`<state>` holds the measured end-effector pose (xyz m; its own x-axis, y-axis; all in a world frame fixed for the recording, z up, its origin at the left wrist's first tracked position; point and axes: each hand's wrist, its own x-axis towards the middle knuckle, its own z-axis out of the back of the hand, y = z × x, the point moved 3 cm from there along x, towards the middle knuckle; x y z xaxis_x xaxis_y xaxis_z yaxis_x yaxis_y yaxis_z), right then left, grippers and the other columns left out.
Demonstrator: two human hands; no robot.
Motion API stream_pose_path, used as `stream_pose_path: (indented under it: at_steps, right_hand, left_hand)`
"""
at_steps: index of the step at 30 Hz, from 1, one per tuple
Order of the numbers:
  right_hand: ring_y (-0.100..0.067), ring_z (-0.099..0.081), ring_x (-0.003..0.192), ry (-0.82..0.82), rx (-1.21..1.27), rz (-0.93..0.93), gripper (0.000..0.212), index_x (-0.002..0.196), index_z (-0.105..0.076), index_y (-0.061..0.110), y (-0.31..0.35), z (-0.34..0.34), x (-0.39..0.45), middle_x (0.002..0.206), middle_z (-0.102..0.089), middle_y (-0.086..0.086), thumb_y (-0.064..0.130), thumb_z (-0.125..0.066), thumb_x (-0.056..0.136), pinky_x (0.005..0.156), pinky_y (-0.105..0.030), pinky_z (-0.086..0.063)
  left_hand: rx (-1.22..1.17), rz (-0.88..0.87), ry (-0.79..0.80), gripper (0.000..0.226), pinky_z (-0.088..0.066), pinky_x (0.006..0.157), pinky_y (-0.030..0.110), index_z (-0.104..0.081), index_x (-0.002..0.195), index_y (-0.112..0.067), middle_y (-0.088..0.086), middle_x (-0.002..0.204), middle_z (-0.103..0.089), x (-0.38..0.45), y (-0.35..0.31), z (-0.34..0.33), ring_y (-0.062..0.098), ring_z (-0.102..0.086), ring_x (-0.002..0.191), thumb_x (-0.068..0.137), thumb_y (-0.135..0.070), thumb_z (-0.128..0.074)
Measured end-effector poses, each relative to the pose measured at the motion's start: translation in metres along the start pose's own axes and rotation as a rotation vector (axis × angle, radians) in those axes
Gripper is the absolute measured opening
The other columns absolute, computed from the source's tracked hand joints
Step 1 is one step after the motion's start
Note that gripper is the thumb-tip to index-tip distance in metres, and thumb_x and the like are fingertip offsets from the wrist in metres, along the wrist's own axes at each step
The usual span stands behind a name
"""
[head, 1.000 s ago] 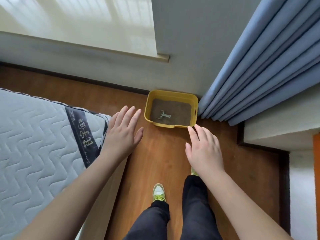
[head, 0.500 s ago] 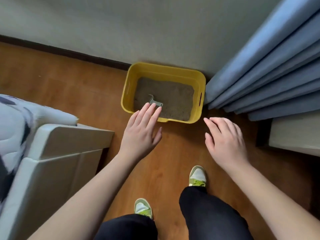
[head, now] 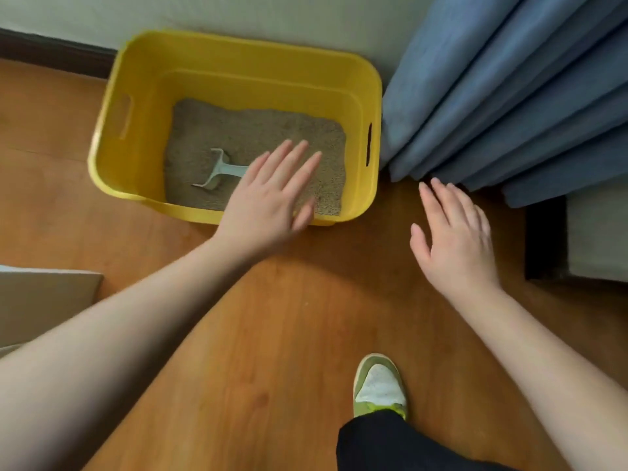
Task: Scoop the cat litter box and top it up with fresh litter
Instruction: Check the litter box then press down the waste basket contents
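A yellow litter box [head: 238, 64] stands on the wood floor against the wall, holding grey-brown litter [head: 258, 137]. A pale grey scoop [head: 217, 169] lies on the litter at the front left, its handle running right under my left hand. My left hand [head: 272, 195] hovers over the box's front rim with fingers spread, holding nothing. My right hand [head: 452, 232] is open above the floor to the right of the box, near the curtain's bottom edge.
Blue curtain folds [head: 509, 90] hang right beside the box. A dark-edged white step [head: 598, 239] sits at the far right. A pale bed-frame corner [head: 40, 300] is at the left. My foot in a green and white shoe [head: 380, 385] is on the floor.
I have come closer and lower to the box, which now looks much larger. My left hand has moved forward over the box's front rim and the scoop handle. The mattress has left the view.
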<state>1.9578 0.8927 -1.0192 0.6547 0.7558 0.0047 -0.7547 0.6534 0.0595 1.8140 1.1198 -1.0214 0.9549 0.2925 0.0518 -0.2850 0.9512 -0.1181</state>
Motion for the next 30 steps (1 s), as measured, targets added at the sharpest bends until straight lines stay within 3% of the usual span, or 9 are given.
stream_pose_path:
  at_steps: [9,18,25,30]
  right_hand:
    - [-0.026,-0.028,0.141,-0.072,0.013,-0.199,0.056,0.149,-0.03,0.013,-0.054,-0.029,-0.015,0.153,-0.034,-0.007,0.025,-0.047,0.097,0.114,-0.045,-0.023]
    - [-0.026,-0.03,0.14,-0.103,0.055,-0.395,0.057,0.15,-0.028,0.016,-0.106,-0.016,-0.076,0.153,-0.034,-0.006,0.022,-0.045,0.097,0.112,-0.047,-0.029]
    - [-0.026,-0.035,0.137,-0.066,0.035,-0.585,0.053,0.149,-0.031,0.017,-0.162,-0.017,-0.155,0.151,-0.036,-0.005,0.024,-0.043,0.098,0.11,-0.043,-0.032]
    - [-0.025,-0.034,0.138,0.024,0.089,-0.77,0.056,0.152,-0.023,0.026,-0.18,-0.03,-0.198,0.155,-0.03,-0.002,0.032,-0.041,0.1,0.107,-0.04,-0.038]
  left_hand:
    - [-0.028,-0.124,-0.047,0.058,-0.022,0.116,0.043,-0.036,0.149,-0.013,0.011,0.153,-0.039,0.043,-0.017,-0.028,0.028,-0.028,0.145,0.102,-0.044,-0.024]
    - [-0.093,-0.353,-0.011,0.057,-0.027,0.116,0.044,-0.042,0.146,-0.012,0.01,0.149,-0.046,0.051,-0.11,-0.04,0.029,-0.036,0.142,0.1,-0.043,-0.034]
    - [-0.055,-0.451,0.106,0.065,-0.024,0.116,0.047,-0.033,0.15,-0.016,0.009,0.152,-0.041,0.052,-0.187,-0.066,0.029,-0.03,0.144,0.095,-0.048,-0.046]
    - [-0.066,-0.474,0.199,0.074,-0.028,0.114,0.046,-0.025,0.154,-0.021,0.007,0.154,-0.036,0.04,-0.213,-0.08,0.03,-0.028,0.145,0.091,-0.053,-0.047]
